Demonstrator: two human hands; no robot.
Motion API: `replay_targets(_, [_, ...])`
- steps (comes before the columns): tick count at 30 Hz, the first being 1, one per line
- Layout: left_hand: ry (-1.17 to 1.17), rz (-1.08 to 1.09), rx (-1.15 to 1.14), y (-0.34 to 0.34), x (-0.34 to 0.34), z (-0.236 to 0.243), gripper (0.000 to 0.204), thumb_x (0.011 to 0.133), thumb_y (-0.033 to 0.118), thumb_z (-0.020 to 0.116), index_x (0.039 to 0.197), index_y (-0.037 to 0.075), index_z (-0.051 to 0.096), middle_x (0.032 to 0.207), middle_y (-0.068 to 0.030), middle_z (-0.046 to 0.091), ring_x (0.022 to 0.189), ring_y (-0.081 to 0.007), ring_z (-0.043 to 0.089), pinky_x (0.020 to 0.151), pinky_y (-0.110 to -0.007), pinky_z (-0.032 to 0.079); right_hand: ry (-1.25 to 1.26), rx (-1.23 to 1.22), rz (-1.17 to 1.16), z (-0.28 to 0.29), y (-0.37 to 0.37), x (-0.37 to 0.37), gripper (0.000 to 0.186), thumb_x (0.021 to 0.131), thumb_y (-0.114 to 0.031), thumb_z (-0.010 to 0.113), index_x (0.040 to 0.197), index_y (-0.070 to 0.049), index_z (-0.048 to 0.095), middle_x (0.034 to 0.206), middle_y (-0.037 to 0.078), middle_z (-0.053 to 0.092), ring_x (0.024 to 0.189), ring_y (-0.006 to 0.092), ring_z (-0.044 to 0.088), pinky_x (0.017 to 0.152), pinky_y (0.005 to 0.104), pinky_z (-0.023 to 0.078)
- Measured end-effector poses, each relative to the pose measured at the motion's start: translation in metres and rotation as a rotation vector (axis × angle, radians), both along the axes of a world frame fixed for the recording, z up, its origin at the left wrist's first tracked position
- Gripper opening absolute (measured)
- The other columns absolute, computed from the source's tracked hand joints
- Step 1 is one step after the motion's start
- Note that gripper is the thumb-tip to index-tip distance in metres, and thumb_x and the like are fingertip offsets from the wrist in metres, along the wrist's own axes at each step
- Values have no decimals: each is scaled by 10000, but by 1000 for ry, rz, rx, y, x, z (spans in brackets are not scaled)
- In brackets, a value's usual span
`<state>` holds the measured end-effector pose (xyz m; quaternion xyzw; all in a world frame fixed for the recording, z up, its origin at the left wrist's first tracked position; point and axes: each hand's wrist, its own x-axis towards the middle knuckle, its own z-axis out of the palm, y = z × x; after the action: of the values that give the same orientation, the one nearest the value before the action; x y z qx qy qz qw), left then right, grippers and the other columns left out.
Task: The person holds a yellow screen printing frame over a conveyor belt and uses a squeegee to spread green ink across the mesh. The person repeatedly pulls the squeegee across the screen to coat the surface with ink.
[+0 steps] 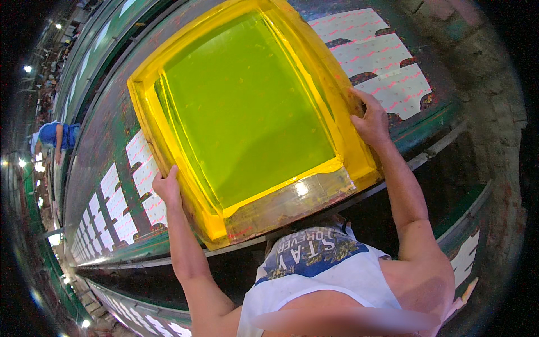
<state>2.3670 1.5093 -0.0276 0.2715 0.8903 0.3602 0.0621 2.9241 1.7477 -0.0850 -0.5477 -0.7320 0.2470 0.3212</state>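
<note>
A large printing screen with a yellow frame (147,121) and green mesh lies flat on a long table. My left hand (167,187) grips the frame's left side near its front corner. My right hand (370,119) grips the right side of the frame, fingers curled over its edge. The near end of the screen holds a clear, glossy strip. White fabric pieces (387,64) with pink marks lie on the table to the right of the screen, and more white pieces (120,191) lie to its left.
The long printing table (106,123) runs off to the left, lined with rows of white pieces. A metal rail (432,157) edges its near side. Another person in blue (55,136) stands far left. A second table (140,314) lies below.
</note>
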Motion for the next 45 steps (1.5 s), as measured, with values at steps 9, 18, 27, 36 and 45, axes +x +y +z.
replay_targets(9, [-6,14,-73,0,-8,-22,340,908,154,871,1152,-75,811,1039,-159,839,891,-247,780,851,-390,599,-54,-25,18,-9,-2,-2,726,810,25,779,1508,-110,635,1425,170,707,1333,366,676,1145,450,545])
replay_targets(18, [-65,0,-145,-8,-28,-47,414,905,214,888,1191,-69,789,1056,-165,826,929,-257,773,873,-398,589,14,-70,56,-33,-40,49,621,968,-57,794,1559,-104,610,1413,189,730,1261,348,725,1081,447,573])
replay_targets(27, [-71,-216,67,29,-61,-50,511,945,134,845,1396,-47,686,1215,-145,795,1063,-219,753,957,-356,586,443,-213,-392,-78,-102,97,312,1132,-147,651,1398,-3,731,1186,124,812,1061,188,768,952,335,603])
replay_targets(36, [-153,-233,38,52,-90,-56,543,911,39,816,1420,-75,665,1232,-130,794,1079,-196,751,974,-340,583,447,-198,-443,-93,-93,101,328,1153,-204,629,1366,20,737,1082,123,822,930,171,764,887,320,598])
replay_targets(45, [-189,-239,112,48,-92,-62,555,925,-8,790,1459,-67,649,1271,-125,783,1094,-200,749,971,-334,583,475,-214,-572,-97,-95,98,346,1139,-272,668,1323,2,770,1009,97,820,831,126,719,781,299,580])
